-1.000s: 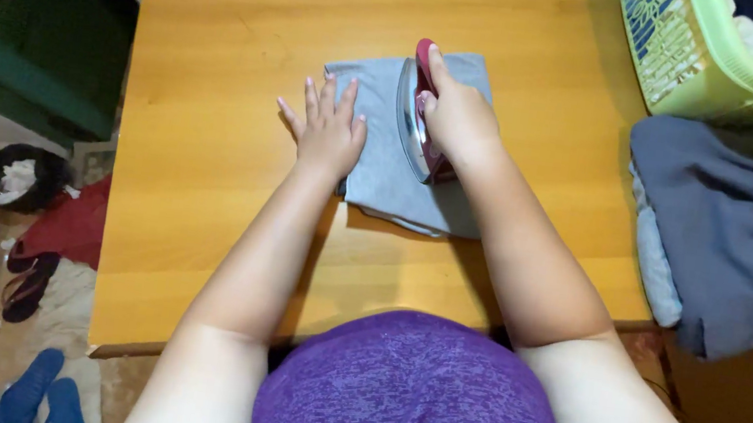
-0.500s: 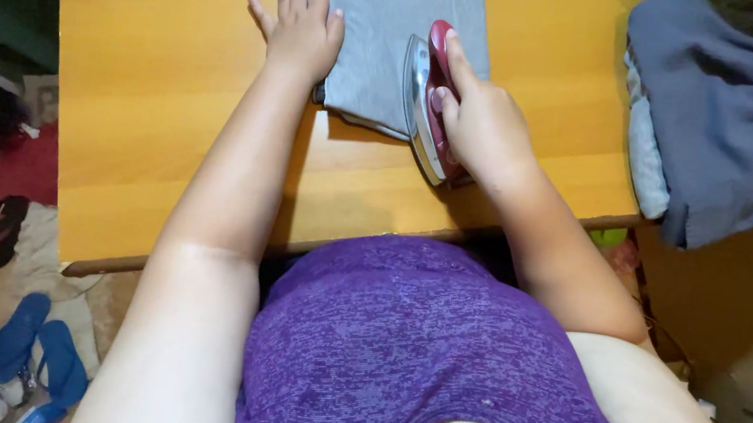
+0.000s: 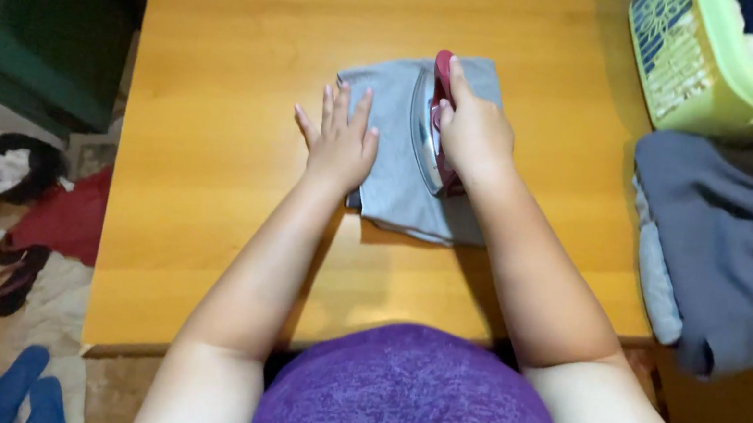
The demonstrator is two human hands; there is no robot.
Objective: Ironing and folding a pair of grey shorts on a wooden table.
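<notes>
A folded grey cloth (image 3: 391, 175) lies in the middle of a wooden table (image 3: 207, 170). My right hand (image 3: 472, 135) grips the handle of a dark red iron (image 3: 434, 117), whose soleplate rests on the cloth. My left hand (image 3: 339, 139) lies flat with fingers spread on the cloth's left edge, partly on the table.
A light green laundry basket (image 3: 705, 71) with clothes stands at the table's far right corner. A pile of dark grey garments (image 3: 740, 250) sits at the right edge. On the floor to the left lie a red cloth (image 3: 65, 219), sandals and blue slippers.
The iron has slid away from me, toward the far part of the cloth. The view has tilted up and shows more of the table's far side and the basket again.
</notes>
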